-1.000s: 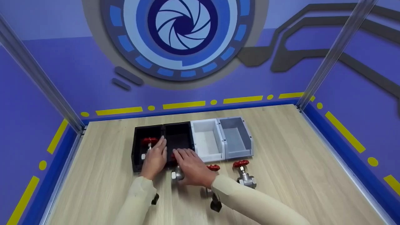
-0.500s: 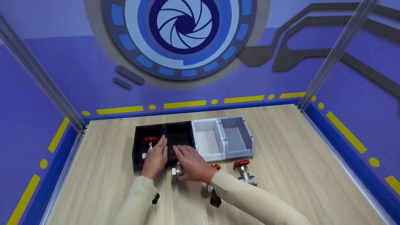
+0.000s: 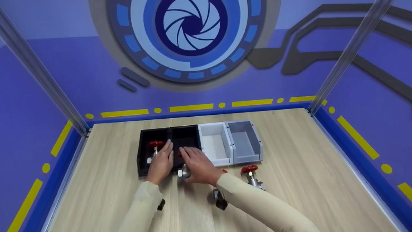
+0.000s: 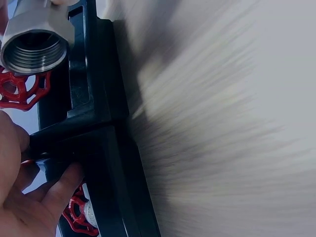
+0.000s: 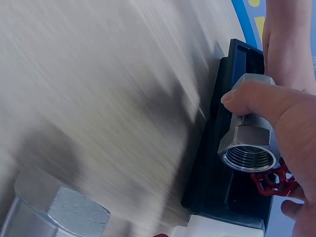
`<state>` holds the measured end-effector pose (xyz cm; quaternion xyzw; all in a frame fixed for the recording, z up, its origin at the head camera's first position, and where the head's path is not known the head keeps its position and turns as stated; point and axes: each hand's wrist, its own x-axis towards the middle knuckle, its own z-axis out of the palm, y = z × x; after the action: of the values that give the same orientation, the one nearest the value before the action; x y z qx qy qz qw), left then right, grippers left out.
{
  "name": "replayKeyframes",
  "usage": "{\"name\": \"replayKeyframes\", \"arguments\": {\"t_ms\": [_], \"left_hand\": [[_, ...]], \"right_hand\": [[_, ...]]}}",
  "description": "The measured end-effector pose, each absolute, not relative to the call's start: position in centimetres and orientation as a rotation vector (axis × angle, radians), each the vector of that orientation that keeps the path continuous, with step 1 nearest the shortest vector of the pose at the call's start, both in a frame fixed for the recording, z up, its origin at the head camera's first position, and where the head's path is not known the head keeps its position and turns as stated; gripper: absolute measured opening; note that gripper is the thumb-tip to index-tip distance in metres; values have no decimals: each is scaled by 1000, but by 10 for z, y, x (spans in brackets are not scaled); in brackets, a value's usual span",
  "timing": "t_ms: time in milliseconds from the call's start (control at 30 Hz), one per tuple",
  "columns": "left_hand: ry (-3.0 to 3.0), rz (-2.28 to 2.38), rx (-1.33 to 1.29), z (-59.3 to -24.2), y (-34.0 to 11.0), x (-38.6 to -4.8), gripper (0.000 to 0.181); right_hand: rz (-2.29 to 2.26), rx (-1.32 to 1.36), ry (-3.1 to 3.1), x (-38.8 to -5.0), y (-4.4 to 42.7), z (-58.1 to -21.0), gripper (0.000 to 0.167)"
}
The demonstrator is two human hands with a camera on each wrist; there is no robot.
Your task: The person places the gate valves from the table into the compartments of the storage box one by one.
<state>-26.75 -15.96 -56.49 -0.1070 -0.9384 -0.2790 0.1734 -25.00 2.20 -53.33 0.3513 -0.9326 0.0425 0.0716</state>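
Observation:
My right hand (image 3: 201, 166) grips a steel gate valve (image 3: 183, 173) with a red handwheel at the front of the second black bin (image 3: 184, 129). In the right wrist view, the thumb lies across the steel valve body (image 5: 249, 136), its threaded opening facing the camera. The red handwheel (image 5: 276, 181) is over the bin, partly behind the fingers. My left hand (image 3: 162, 162) holds the wall between the two black bins, fingers (image 4: 66, 185) inside the leftmost black bin (image 3: 140, 151). Another red-wheeled valve (image 3: 155, 145) stands in that bin, partly covered by the left hand.
A white bin (image 3: 212, 145) and a grey bin (image 3: 243, 141) continue the row rightward. One red-wheeled valve (image 3: 252, 177) stands on the wooden table (image 3: 296, 154) before the grey bin. Another valve (image 3: 216, 194) is mostly hidden under the right forearm. Purple walls enclose the table.
My right hand has carried the gate valve slightly forward, farther toward the second black bin. The left hand stays at the bin wall.

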Motion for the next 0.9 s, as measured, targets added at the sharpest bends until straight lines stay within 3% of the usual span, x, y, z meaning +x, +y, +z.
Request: {"name": "replayKeyframes", "arguments": {"t_ms": [900], "left_hand": [[-2659, -784, -298, -566, -159, -268, 38]], "right_hand": [[109, 1031, -2803, -265, 19, -528, 110]]}}
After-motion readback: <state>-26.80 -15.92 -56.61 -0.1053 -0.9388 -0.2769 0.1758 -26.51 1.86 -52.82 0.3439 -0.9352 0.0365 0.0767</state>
